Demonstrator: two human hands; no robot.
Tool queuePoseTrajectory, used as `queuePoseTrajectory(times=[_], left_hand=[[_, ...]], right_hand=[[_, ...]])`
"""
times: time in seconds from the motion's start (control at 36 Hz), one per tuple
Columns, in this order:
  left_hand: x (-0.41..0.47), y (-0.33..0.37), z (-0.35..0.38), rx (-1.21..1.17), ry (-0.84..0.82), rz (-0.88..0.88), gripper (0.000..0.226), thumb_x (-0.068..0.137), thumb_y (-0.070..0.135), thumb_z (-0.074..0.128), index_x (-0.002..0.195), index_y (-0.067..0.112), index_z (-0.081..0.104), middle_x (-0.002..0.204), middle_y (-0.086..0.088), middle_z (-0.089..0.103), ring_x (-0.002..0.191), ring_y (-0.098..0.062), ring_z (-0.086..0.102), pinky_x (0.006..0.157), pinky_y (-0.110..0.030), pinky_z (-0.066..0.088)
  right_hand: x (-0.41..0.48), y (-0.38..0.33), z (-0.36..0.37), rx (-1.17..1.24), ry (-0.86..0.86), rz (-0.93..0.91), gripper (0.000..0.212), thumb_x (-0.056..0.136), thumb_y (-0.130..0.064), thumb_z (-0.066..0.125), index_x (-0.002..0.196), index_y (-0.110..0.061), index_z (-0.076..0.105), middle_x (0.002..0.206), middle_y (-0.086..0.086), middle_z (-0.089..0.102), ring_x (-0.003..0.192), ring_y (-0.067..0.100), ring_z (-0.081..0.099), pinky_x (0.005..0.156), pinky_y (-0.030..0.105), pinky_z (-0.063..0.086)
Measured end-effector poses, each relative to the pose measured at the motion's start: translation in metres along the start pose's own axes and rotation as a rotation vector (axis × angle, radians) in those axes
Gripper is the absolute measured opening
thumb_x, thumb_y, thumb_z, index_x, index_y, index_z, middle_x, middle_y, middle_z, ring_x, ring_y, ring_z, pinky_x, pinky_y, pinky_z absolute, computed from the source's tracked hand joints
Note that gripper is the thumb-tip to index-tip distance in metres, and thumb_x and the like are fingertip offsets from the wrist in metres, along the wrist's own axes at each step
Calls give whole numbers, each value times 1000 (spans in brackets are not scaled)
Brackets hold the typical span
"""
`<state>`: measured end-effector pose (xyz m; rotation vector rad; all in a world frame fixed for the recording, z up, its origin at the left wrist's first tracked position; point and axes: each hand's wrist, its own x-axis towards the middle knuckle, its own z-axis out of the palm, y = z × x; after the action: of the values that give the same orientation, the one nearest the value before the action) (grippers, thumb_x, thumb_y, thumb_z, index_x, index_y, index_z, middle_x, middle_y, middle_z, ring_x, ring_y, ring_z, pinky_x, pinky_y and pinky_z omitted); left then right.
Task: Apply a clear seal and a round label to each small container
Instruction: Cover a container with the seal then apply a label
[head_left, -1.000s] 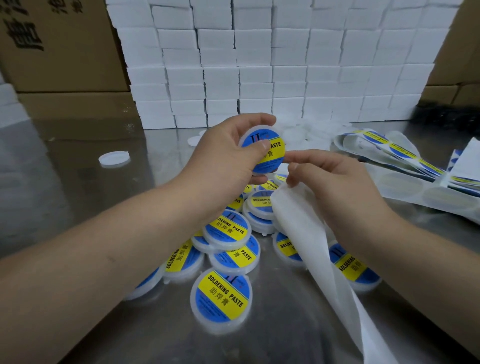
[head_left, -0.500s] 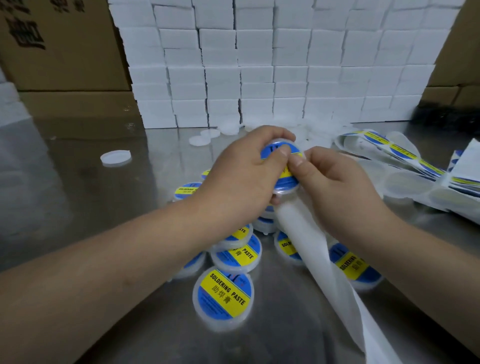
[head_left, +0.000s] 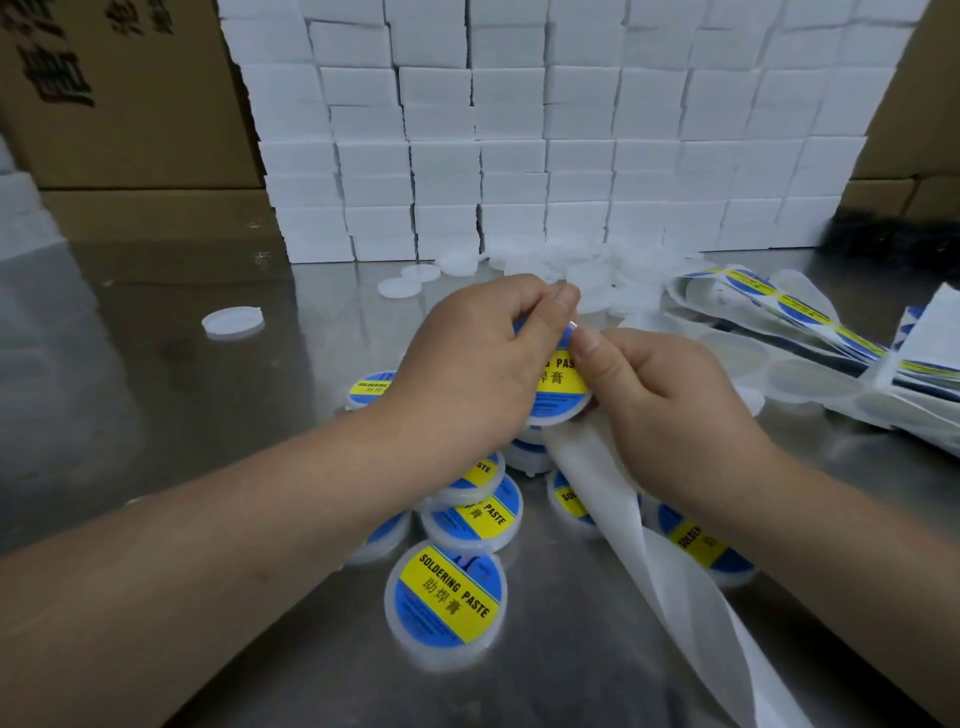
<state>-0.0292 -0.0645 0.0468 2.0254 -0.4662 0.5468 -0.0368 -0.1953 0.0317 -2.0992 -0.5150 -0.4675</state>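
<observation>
My left hand (head_left: 472, 364) grips a small round container (head_left: 558, 387) with a blue and yellow "SOLDERING PASTE" label, tilted up above the table. My right hand (head_left: 660, 405) touches the container's upper right rim with its thumb and fingertips, where a small clear seal glints, and holds a long white backing strip (head_left: 649, 556) that trails down to the lower right. Below the hands lies a pile of several labelled containers (head_left: 444, 597).
The steel table (head_left: 156, 415) carries a loose white lid (head_left: 232, 323) at the left, a heap of white lids (head_left: 597, 270) at the back, and label strips (head_left: 810, 317) at the right. Stacked white boxes (head_left: 545, 130) and cardboard cartons (head_left: 130, 93) stand behind.
Both hands have come together and lowered slightly. My right hand moved from beside the container onto its rim, bringing the backing strip with it. My left hand tilted the container.
</observation>
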Motion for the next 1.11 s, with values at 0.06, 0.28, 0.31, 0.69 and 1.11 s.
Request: queuePoseTrajectory(times=[0.06,0.28,0.31,0.69,1.11], left_hand=[[0,-1,-1,22,12,13,30,94,33,46,72,18,60,68,-3,60,67,-12,54,64,-30,42],[8,-5,-5,98,10,7,34,92,38,47,64,22,58,52,8,50,53,-5,44,53,-22,35],[10,-7,-7,109,24,-3,35,93,37,47,65,19,59,53,4,51,53,-7,45,54,-24,36],[23,-32,-20,896,-244,-113,41,87,44,54,128,38,49,133,5,47,121,-21,41,94,-33,33],[13,7,-10,-368,-221,-333,14,86,24,59,92,19,70,95,-9,71,94,-28,66,92,-43,47]], right_hand=[[0,-1,0,-37,-2,-2,73,71,-64,22,79,-7,67,72,3,68,70,19,60,69,39,48],[0,9,1,109,92,50,53,95,-43,35,54,-18,57,53,-14,59,54,1,51,56,19,40],[1,11,1,121,118,44,51,95,-42,37,55,-20,58,57,-15,60,57,-1,53,56,13,39],[1,10,2,117,55,-132,37,66,-12,41,84,-43,51,86,-29,55,81,-14,51,69,0,34],[-3,-2,4,250,80,-420,44,74,-2,55,102,-34,44,120,-7,46,100,17,56,75,19,44]])
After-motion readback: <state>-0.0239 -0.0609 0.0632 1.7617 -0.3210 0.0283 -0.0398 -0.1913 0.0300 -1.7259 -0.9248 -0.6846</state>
